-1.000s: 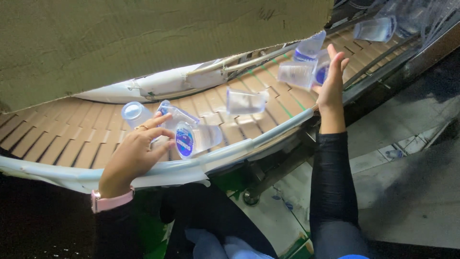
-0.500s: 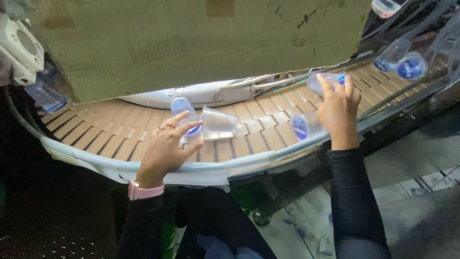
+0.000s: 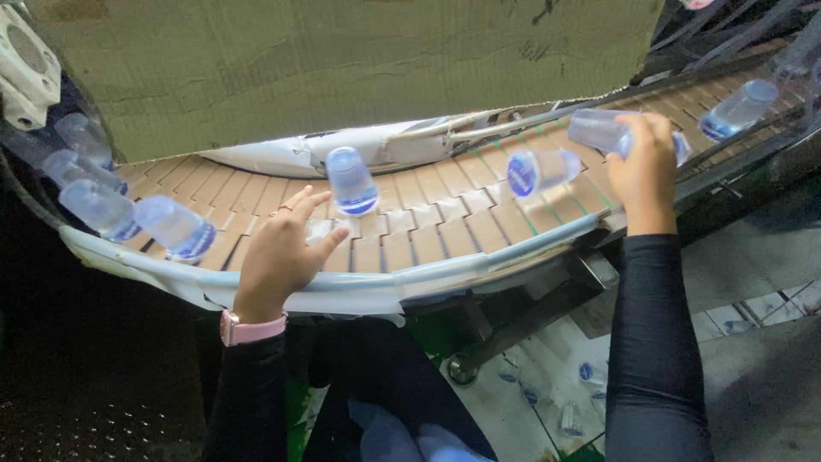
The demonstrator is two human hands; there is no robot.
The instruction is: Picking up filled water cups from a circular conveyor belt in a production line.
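Head view: a curved slat conveyor (image 3: 445, 218) runs left to right beneath a sheet of brown cardboard (image 3: 342, 68), carrying clear plastic cups with blue printed bases. The left hand (image 3: 278, 252) lies over the belt near its white guard rail (image 3: 342, 291), fingers spread and holding nothing; a small clear cup (image 3: 329, 229) sits just at its fingertips, too blurred to say whether it is touched. Just beyond stands an inverted cup (image 3: 351, 180), long axis roughly upright, blue end toward the belt, apart from the hand. The right hand (image 3: 641, 167) is closed around a clear cup (image 3: 599, 130) lifted off the belt, its long axis near horizontal with the open end pointing left (the grip covers the base end, so that end cannot be read). Beside it a tipped cup (image 3: 539, 169) lies on its side, blue base facing the camera, axis along the belt. At the left bend a cluster of lying cups (image 3: 128, 218) rests against the rail, which appears to keep them from rolling off. Another cup (image 3: 737, 109) lies at the far right. A pink wristband (image 3: 251, 329) is worn on the left wrist.
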